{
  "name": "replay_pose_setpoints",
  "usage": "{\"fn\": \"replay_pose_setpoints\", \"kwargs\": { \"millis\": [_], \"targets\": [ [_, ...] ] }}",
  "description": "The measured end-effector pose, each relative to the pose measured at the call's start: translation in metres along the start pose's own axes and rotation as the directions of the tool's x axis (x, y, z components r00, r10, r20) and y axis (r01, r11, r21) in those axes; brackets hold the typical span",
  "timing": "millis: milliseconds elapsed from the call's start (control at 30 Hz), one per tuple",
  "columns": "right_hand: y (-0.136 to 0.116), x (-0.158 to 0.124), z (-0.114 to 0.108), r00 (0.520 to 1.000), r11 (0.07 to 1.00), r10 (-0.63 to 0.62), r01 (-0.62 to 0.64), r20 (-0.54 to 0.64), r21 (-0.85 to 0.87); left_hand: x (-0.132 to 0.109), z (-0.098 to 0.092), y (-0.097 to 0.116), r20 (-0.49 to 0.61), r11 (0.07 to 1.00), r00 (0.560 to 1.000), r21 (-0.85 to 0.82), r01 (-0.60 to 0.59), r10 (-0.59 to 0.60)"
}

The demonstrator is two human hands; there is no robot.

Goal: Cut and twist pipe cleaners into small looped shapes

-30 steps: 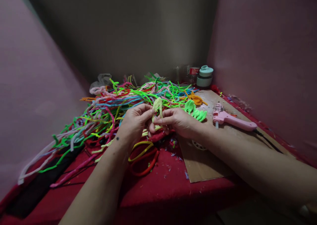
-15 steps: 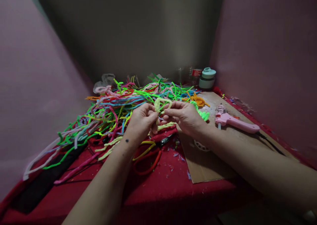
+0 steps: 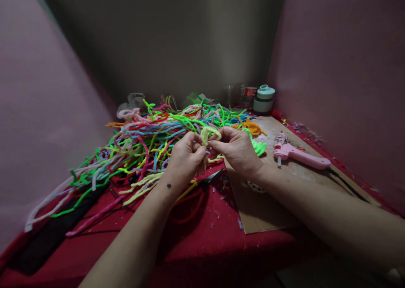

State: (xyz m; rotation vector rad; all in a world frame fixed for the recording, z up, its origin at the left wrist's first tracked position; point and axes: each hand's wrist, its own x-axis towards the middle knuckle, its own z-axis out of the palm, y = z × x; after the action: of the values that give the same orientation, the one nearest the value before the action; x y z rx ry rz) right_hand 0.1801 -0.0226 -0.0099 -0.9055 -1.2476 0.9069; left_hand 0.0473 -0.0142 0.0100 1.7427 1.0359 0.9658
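Pale yellow fuzzy piece [image 3: 205,137]: above the table, held between both hands; a dense part stands upright, and a thin loop curves from its top toward the right fingers.
Left hand [image 3: 187,153]: closed in a pinch on the lower part of the piece.
Right hand [image 3: 238,149]: thumb and fingers narrowed at the loop; the exact contact is too small to tell.
Scissors [image 3: 211,179]: just below the hands, with red and yellow handles, partly hidden by the left forearm.
Pile of fuzzy stems [image 3: 177,121]: behind and left of the hands, tangled, in green, pink, blue, red and yellow.
Bright green pieces [image 3: 260,148]: just beyond the right hand, partly covered by it.
Cardboard [image 3: 257,216]: under the right forearm, with a white holed disc [image 3: 255,187] partly hidden there.
Pink glue gun [image 3: 295,154]: lying on the cardboard, handle pointing right.
Orange bundle [image 3: 255,128]: at the cardboard's far left edge.
Mint-lidded container [image 3: 263,99]: upright at the back, beside a red-labelled clear bottle [image 3: 250,92].
Red cloth [image 3: 218,241]: over the table, sprinkled with scraps.
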Motion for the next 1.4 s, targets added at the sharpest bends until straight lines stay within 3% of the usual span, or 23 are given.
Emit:
{"fn": "replay_pose_setpoints", "kwargs": {
  "millis": [100, 167, 233, 333, 467, 600, 700, 800, 1000, 1200, 1300, 1400],
  "targets": [
    [0.001, -0.004, 0.001, 0.985, 0.955, -0.171, 0.158, -0.034, -0.252, -0.001, 0.003, -0.003, -0.005, 0.999, 1.000, 0.042, -0.028, 0.028],
    [0.002, -0.006, 0.001, 0.971, 0.919, -0.236, 0.210, -0.039, -0.334, -0.002, 0.005, -0.006, -0.022, 0.994, 0.998, 0.093, -0.060, 0.062],
    [0.002, -0.005, 0.000, 0.978, 0.934, -0.207, 0.186, -0.037, -0.303, -0.004, 0.007, -0.008, -0.049, 0.978, 0.993, 0.183, -0.098, 0.109],
    [0.002, -0.002, -0.002, 0.998, 0.988, -0.046, 0.052, 0.050, -0.144, -0.003, 0.006, -0.010, -0.086, 0.939, 0.982, 0.316, -0.133, 0.168],
    [0.000, 0.001, -0.003, 0.982, 0.999, 0.040, -0.036, 0.184, -0.026, 0.001, 0.000, -0.010, -0.159, 0.940, 0.972, 0.321, -0.116, 0.174],
    [0.000, -0.001, -0.004, 0.981, 0.988, -0.007, 0.036, 0.196, -0.147, 0.004, -0.004, -0.009, -0.140, 0.972, 0.984, 0.220, -0.079, 0.112],
    [0.003, -0.001, -0.006, 0.989, 0.953, -0.053, 0.092, 0.141, -0.288, 0.004, -0.003, -0.009, -0.138, 0.962, 0.981, 0.254, -0.101, 0.139],
    [0.003, 0.001, -0.006, 0.992, 0.942, -0.048, 0.083, 0.116, -0.325, 0.002, 0.000, -0.010, -0.097, 0.957, 0.984, 0.268, -0.115, 0.146],
    [-0.001, 0.001, -0.004, 0.992, 0.987, 0.076, -0.060, 0.098, -0.148, -0.001, 0.003, -0.012, -0.023, 0.972, 0.988, 0.183, -0.148, 0.155],
    [0.004, 0.004, -0.006, 0.974, 0.978, 0.117, -0.080, 0.195, -0.192, 0.001, 0.004, -0.009, 0.041, 0.998, 0.997, 0.006, -0.069, 0.069],
    [0.006, 0.007, -0.007, 0.953, 0.990, 0.141, -0.128, 0.269, -0.063, 0.002, 0.003, -0.006, 0.062, 0.995, 0.997, -0.094, -0.046, 0.052],
    [0.008, 0.009, -0.008, 0.954, 0.975, 0.147, -0.184, 0.261, 0.123, 0.004, 0.001, -0.009, 0.054, 0.994, 0.994, -0.051, -0.093, 0.095]
  ]
}}
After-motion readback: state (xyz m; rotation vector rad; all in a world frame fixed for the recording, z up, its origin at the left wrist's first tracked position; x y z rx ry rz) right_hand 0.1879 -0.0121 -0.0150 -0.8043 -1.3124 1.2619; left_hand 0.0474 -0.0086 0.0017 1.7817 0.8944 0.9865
